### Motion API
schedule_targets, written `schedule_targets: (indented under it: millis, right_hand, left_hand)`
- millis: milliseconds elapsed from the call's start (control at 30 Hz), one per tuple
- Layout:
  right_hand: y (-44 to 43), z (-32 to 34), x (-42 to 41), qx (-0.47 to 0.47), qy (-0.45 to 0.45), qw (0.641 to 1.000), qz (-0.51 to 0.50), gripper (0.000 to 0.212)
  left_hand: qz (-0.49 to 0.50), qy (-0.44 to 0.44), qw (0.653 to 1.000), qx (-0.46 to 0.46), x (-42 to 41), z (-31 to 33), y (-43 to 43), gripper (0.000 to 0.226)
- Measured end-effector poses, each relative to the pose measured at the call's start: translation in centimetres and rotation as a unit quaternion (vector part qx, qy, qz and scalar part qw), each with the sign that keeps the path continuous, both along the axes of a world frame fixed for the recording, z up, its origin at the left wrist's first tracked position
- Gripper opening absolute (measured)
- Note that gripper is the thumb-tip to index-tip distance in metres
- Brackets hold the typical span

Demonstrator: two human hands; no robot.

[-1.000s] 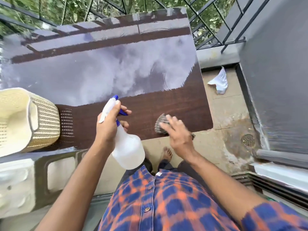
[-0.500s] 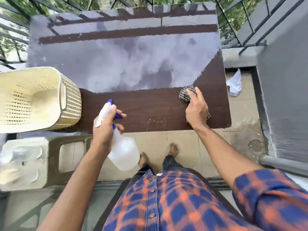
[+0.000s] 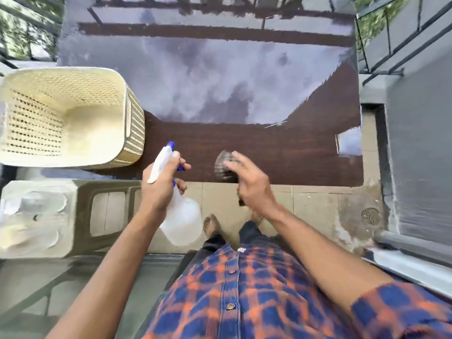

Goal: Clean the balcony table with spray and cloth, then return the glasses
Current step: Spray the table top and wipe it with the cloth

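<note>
The dark brown counter fills the view toward 12 o'clock, its far part glossy with reflected sky and railing. A cream perforated basket stands on its left end at about 9 o'clock, and a pale plastic stool sits on the floor just below it at 8 o'clock. The person's left hand holds a white spray bottle off the counter's near edge, fingers wrapped round the neck, one finger on the blue trigger, and the nozzle pointing to 12 o'clock. The right hand lies at the near edge close to the centre, its fingers stretched out rather than clenched, laid over the striped cloth. The cloth lies on the counter, showing past the fingertips at 10 o'clock of the hand, both smeared by motion. A round floor drain lies at 4 o'clock.
</note>
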State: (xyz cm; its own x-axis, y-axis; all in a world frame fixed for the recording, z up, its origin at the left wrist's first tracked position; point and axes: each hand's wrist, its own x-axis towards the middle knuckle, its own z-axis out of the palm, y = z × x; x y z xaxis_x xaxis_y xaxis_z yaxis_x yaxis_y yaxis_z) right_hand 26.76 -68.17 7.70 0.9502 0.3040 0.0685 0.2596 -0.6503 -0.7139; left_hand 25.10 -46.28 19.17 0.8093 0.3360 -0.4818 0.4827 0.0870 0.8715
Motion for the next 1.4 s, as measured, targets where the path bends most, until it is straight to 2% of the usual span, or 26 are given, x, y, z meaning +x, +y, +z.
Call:
schedule_targets:
  millis: [67, 167, 233, 267, 333, 433, 533, 633, 767, 900, 1033, 1100, 1167, 1267, 1333, 1400]
  right_hand:
    - [-2.9, 0.8, 3.5, -0.014, 0.000, 0.994, -0.112, 0.063]
    - [-6.3, 0.5, 9.3, -0.058, 0.005, 0.958, -0.279, 0.056]
    - [-5.6, -0.2, 11.3, -0.086, 0.045, 0.938, -0.334, 0.052]
    - [-4.3, -0.7, 11.6, -0.107, 0.044, 0.938, -0.327, 0.051]
    - [-0.9, -1.3, 11.0, -0.134, 0.020, 0.960, -0.245, 0.053]
    - [5.0, -2.2, 7.3, -0.126, -0.037, 0.991, -0.033, 0.057]
    - [8.8, -2.6, 2.3, -0.100, -0.035, 0.983, 0.147, 0.062]
    - [9.1, -2.9, 0.0, -0.090, -0.026, 0.961, 0.261, 0.062]
    - [6.9, -1.5, -0.1, -0.052, -0.004, 0.963, 0.266, 0.061]
    - [6.7, 0.5, 4.2, -0.011, -0.009, 0.987, 0.158, 0.062]
    - [9.8, 0.2, 11.2, -0.023, 0.027, 0.996, 0.077, 0.058]
    - [11.5, -0.9, 12.2, -0.040, 0.021, 0.993, 0.109, 0.059]
    - [12.2, -1.9, 11.3, -0.051, -0.021, 0.979, 0.198, 0.060]
    - [10.9, -2.6, 7.9, -0.049, -0.070, 0.922, 0.377, 0.052]
    - [8.8, -2.6, 6.1, -0.054, -0.051, 0.900, 0.430, 0.053]
    - [6.3, -2.5, 4.9, -0.070, -0.013, 0.894, 0.442, 0.063]
  left_hand:
    - [0.007, -0.006, 1.000, -0.012, 0.1, 0.2, 0.8, 0.026]
    - [0.010, -0.010, 1.000, -0.020, 0.4, 0.8, 1.6, 0.026]
    - [0.012, -0.015, 0.999, -0.030, 0.6, 1.3, 2.2, 0.026]
    - [0.013, -0.018, 0.999, -0.035, 0.7, 1.6, 2.6, 0.026]
    - [0.015, -0.019, 0.999, -0.037, 0.8, 2.0, 3.2, 0.026]
    - [0.030, -0.028, 0.998, -0.038, 0.8, 2.4, 4.4, 0.027]
    - [0.034, -0.042, 0.998, -0.037, 0.6, 2.7, 5.2, 0.027]
    - [0.042, -0.042, 0.998, -0.031, 0.0, 2.8, 6.0, 0.029]
    - [0.057, -0.045, 0.997, -0.032, -0.5, 3.4, 6.7, 0.033]
    - [0.081, -0.060, 0.994, -0.037, -0.5, 4.3, 7.8, 0.043]
    - [0.133, -0.064, 0.987, -0.059, 0.2, 6.1, 8.4, 0.035]
    - [0.161, -0.062, 0.984, -0.042, 0.7, 7.0, 8.8, 0.034]
    - [0.161, -0.069, 0.984, -0.024, 1.0, 7.7, 9.1, 0.035]
    - [0.156, -0.087, 0.984, -0.008, 1.1, 8.4, 10.0, 0.038]
    - [0.160, -0.091, 0.983, -0.015, 1.4, 8.6, 10.6, 0.038]
    - [0.167, -0.095, 0.981, -0.027, 1.8, 8.8, 11.1, 0.035]
